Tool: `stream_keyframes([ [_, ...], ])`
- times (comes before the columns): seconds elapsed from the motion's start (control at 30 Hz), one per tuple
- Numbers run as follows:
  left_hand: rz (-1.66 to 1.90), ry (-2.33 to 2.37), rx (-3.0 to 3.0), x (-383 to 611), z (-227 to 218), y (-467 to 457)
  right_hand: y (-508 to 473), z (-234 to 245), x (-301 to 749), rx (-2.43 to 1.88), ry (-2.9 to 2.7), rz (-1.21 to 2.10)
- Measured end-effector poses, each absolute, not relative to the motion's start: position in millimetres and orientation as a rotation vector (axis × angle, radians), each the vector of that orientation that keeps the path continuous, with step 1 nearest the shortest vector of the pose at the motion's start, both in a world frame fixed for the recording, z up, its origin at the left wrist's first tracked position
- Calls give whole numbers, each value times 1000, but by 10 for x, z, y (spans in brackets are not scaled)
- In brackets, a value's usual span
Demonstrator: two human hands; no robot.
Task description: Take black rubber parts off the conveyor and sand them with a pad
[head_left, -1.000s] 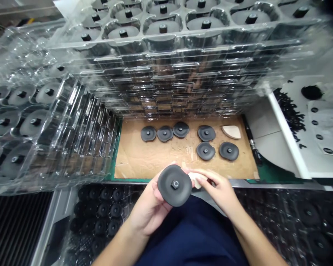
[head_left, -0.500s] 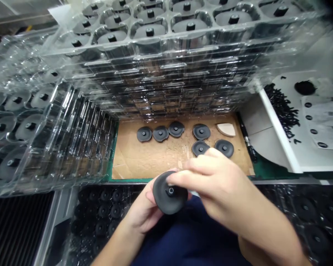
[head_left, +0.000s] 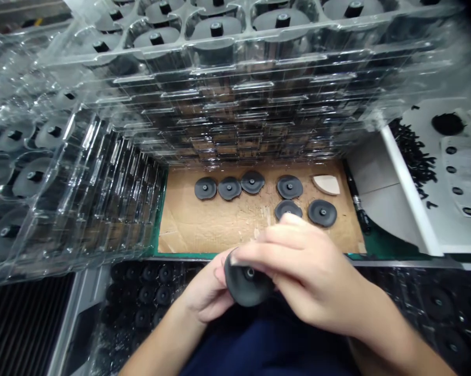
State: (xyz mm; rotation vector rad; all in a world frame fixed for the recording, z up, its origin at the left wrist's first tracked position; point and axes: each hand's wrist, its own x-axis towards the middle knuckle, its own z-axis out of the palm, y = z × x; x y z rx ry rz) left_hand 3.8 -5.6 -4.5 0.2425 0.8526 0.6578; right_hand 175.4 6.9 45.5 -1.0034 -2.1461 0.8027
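A round black disc [head_left: 248,290] with a short hollow post at its centre is held over my lap, its post side facing up. My left hand [head_left: 209,295] is closed around its left side and underside. From the right, my right hand [head_left: 308,266] reaches over the disc with bent fingers. Its index fingertip touches the upper left rim, and its thumb is hidden. Similar discs lie on the cardboard [head_left: 188,224] beyond: a left group with one disc [head_left: 205,188], and a right group with one disc [head_left: 322,212]. The right hand partly covers another disc [head_left: 288,209].
Stacked clear plastic trays [head_left: 235,78] of discs rise behind the cardboard, with another stack [head_left: 114,193] at left. A pale wedge-shaped piece [head_left: 326,184] and a black pen [head_left: 356,201] lie at right. Beyond stands a white bin [head_left: 447,224] with small black parts [head_left: 413,156].
My right index fingertip has moved from beside the post to the disc's upper left rim. The held disc has shifted slightly right in view, and the camera view has moved a little.
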Motion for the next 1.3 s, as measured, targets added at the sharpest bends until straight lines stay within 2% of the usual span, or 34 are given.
stream_keyframes([
  [0.07,688,785,224,-2,-60,-27,-12,440,1799,-1178,-2025,964],
  [0.2,769,649,227,-68,-72,13,-246,270,1856,-1081,-1642,1647],
  [0.27,785,622,229,-76,-65,24,-355,99,1863,-1179,-1338,1724],
  [0.37,786,603,197,-65,-51,28,-440,-104,1880,-1416,-1001,1594],
  [0.43,792,638,173,-43,-47,20,-421,-106,1872,-1519,-965,1440],
  [0.53,854,733,155,10,-46,-9,-302,95,1750,-1543,-1147,1087],
  [0.67,953,828,201,36,-35,-45,-119,397,1458,-1301,-1614,721],
  [0.8,1058,895,253,-10,-12,-43,1,478,1329,-1168,-1954,921],
  [0.97,978,820,255,2,15,-16,51,442,1276,-1218,-1824,634],
  [1.13,1014,740,264,-75,-17,-3,-89,447,1386,-1250,-1941,831],
  [1.23,1026,732,243,-99,-25,-4,-57,456,1437,-1396,-1983,586],
  [1.3,1044,729,232,-108,-10,-1,28,440,1444,-1310,-2022,452],
])
